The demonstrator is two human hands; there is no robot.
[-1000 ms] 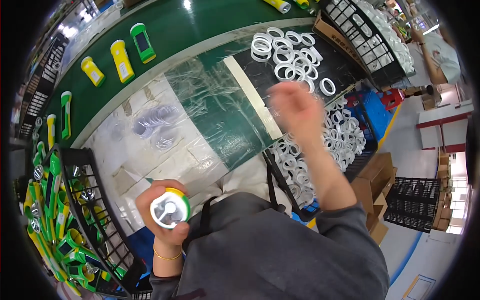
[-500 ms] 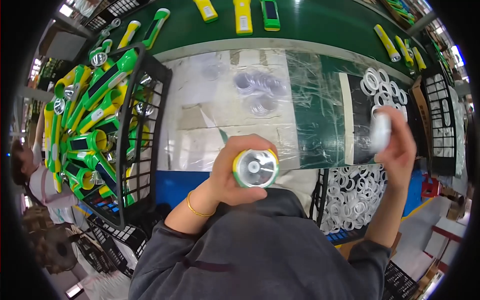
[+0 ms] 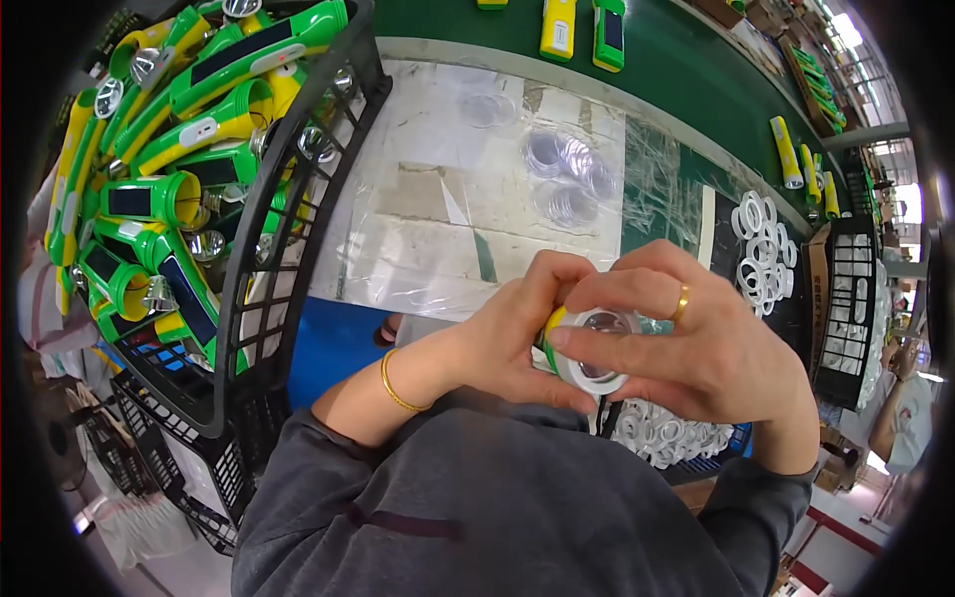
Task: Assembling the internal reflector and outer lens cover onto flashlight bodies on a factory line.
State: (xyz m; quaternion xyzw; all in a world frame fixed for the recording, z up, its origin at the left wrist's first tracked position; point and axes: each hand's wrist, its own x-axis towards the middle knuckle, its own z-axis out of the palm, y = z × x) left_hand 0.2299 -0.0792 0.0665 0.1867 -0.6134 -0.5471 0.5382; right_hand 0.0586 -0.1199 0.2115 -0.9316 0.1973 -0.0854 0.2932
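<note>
In front of my body, my left hand (image 3: 512, 333) is wrapped round a green and yellow flashlight (image 3: 554, 343), its round head facing up towards me. My right hand (image 3: 711, 343), with a gold ring on one finger, grips a white plastic ring (image 3: 585, 380) at the rim of that head. Part of the shiny reflector shows inside the ring. My fingers hide much of the rim, so how far the ring sits on cannot be told. Beyond my hands, thin clear discs (image 3: 562, 199) lie in overlapping stacks on the plastic-covered worktop (image 3: 398, 269).
A black crate (image 3: 288, 234) heaped with flashlights (image 3: 214, 124) stands close on the left. White rings (image 3: 761, 249) lie on a dark mat at the right; more fill a bin (image 3: 662, 438) below the worktop's edge. Flashlights rest on the green belt (image 3: 686, 90) at the back.
My right hand has come in from the right with the white ring and now meets the flashlight in my left hand. The view has shifted and turned a little.
</note>
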